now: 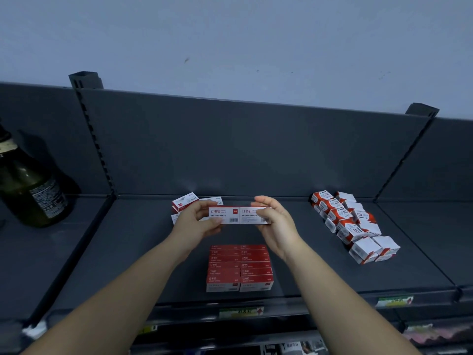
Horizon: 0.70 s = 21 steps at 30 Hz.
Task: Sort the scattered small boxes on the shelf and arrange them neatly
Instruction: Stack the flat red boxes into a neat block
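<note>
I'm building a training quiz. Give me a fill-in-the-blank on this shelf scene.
1. The left hand and right hand hold ____ boxes side by side.
2. The neat stack sits near the ____ edge of the shelf.
3. The jumbled pile lies to the stack's ____.
4. The bottle stands on the far ____.
Missing: two; front; right; left.

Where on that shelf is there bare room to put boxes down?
Bare shelf lies between the neat red stack and the jumbled pile at right, and left of the stack. Crowded: that pile, and the loose boxes behind the left hand.
</note>
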### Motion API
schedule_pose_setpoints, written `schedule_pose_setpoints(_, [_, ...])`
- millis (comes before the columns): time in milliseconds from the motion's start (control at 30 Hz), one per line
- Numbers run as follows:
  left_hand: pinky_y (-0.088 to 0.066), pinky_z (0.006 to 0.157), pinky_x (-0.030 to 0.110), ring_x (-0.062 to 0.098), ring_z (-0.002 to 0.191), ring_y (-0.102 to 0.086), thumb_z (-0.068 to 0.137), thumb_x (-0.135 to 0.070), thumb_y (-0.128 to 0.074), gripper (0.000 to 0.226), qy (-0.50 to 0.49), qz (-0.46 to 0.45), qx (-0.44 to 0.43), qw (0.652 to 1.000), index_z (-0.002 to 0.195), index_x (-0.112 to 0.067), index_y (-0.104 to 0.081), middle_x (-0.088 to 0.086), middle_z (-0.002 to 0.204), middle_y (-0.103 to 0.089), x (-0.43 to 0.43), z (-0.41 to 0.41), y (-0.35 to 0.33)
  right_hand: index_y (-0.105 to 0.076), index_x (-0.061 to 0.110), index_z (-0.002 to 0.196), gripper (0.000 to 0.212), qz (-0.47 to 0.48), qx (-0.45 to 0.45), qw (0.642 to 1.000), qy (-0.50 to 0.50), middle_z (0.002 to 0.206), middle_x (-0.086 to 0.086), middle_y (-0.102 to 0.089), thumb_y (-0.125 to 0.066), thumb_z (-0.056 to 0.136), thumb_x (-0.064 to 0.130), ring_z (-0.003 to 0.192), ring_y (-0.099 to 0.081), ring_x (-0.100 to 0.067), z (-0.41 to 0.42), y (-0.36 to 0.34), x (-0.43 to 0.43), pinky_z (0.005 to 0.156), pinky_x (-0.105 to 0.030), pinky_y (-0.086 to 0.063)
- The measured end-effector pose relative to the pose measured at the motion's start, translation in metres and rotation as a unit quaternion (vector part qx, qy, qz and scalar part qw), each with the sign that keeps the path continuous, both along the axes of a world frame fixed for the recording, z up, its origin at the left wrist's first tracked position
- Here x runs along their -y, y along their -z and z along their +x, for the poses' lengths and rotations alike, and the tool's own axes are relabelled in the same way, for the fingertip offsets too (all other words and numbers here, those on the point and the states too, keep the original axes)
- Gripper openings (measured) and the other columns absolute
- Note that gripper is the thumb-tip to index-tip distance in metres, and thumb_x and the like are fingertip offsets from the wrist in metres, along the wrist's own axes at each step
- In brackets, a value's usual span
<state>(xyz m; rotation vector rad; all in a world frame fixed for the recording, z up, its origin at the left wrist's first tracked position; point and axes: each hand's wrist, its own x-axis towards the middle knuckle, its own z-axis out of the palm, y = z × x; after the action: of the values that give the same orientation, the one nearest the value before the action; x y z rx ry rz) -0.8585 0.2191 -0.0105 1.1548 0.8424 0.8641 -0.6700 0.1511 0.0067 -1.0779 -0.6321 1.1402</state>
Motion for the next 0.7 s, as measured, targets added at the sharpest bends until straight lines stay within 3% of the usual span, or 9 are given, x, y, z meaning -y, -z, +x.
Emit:
schedule_pose_setpoints(233, [-0.059, 0.076, 0.03, 0.027, 0.093, -0.073, 0.089, 0.0, -0.066, 0.033, 0.016, 0.013, -0.023, 1.0, 0.12, -0.009, -0.058, 0.009, 0.112, -0.071, 0.001, -0.001, -0.001, -0.059, 0.008, 0.111, 0.025, -0.015, 0.024, 1.0, -0.003, 0.094, -0.014, -0.061, -0.05, 0.095, -0.009, 0.086, -0.064, -0.02, 0.0, 0.008, 0.002, 0.083, -0.03, -0.054])
schedule_pose_setpoints(333, [-0.06, 0.078, 0.032, 0.025, 0.092, -0.073, 0.089, -0.002, -0.067, 0.033, 0.022, 0.023, -0.029, 0.999, 0.121, -0.008, -0.059, 0.009, 0.112, -0.07, 0.003, 0.001, -0.004, -0.059, 0.006, 0.111, 0.021, -0.021, 0.003, 1.0, 0.006, 0.099, -0.017, -0.064, -0.053, 0.096, -0.006, 0.089, -0.067, -0.023, 0.003, 0.008, 0.001, 0.086, -0.032, -0.057])
schedule_pose_setpoints(467, [-0.06, 0.077, 0.031, 0.022, 0.091, -0.073, 0.088, -0.005, -0.069, 0.034, 0.028, 0.045, -0.037, 0.998, 0.121, -0.009, -0.06, 0.008, 0.112, -0.071, 0.006, 0.005, -0.009, -0.059, 0.002, 0.11, 0.016, -0.022, -0.047, 0.998, 0.018, 0.102, -0.022, -0.068, -0.055, 0.095, -0.004, 0.092, -0.071, -0.028, 0.008, 0.01, 0.001, 0.079, -0.031, -0.06])
schedule_pose_setpoints(700, [-0.061, 0.077, 0.031, 0.019, 0.091, -0.073, 0.087, -0.006, -0.07, 0.032, 0.025, 0.104, -0.063, 0.992, 0.117, -0.016, -0.062, 0.002, 0.109, -0.07, 0.009, 0.009, -0.016, -0.058, 0.004, 0.111, 0.02, -0.014, -0.112, 0.993, 0.027, 0.096, -0.02, -0.069, -0.053, 0.094, -0.005, 0.091, -0.07, -0.03, 0.011, 0.015, 0.0, 0.079, -0.033, -0.061])
